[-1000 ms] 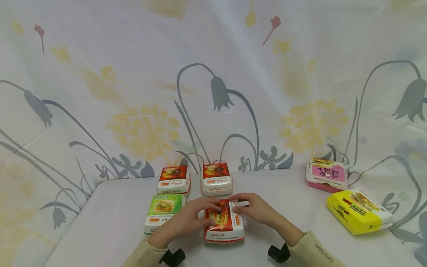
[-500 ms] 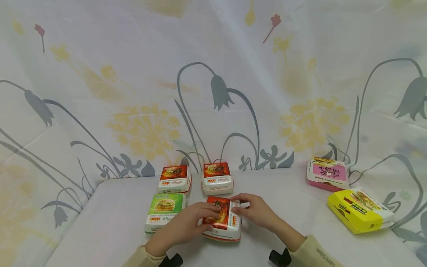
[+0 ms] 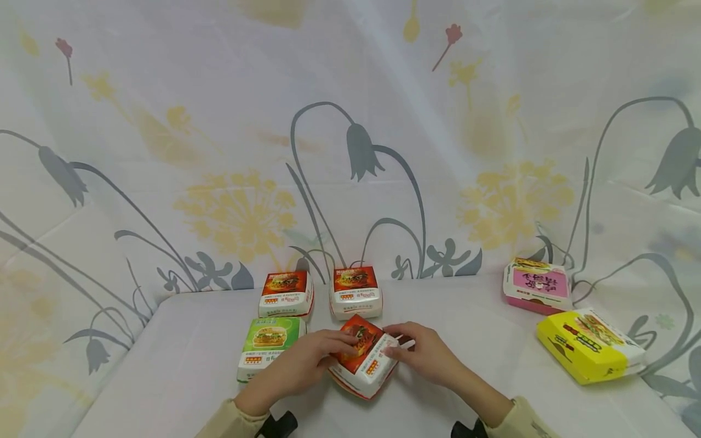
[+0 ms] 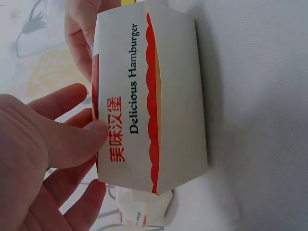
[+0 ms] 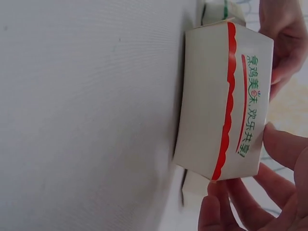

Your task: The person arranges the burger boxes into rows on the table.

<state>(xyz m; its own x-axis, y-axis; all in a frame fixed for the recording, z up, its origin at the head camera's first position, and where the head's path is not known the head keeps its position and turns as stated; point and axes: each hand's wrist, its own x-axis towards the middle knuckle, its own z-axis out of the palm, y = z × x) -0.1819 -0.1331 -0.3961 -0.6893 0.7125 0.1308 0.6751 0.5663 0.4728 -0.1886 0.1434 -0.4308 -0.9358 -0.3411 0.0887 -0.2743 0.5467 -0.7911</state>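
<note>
Left hand (image 3: 298, 368): seen at the near left of the red box; thumb pressed on the box's near wall, fingers laid over the lid. The grip is curled about the box, not spread.
Right hand (image 3: 424, 353): seen at the right of the same box, fingers curled against its right side and top edge. A small white flap or strip is noted at the fingertips; what it is cannot be told.
Red box (image 3: 363, 363): held between both hands at the near middle of the table (image 3: 181, 365). It is turned so that one corner points toward the person, and is tilted, with the near corner low. Whether the base touches the table cannot be told from the head view; in the wrist views the base is seen against or just above the cloth.
Key relation: the box lies directly between the two grips, equally near to each; its sides run diagonal to the table edge.
Green box (image 3: 269, 344): just left of the red box, beyond the left hand, flat on the table.
Far boxes: two more red ones (image 3: 286, 294) (image 3: 356, 292) set side by side behind.
Right side: yellow box (image 3: 588, 344) and pink box (image 3: 538, 285), well apart from the hands.
</note>
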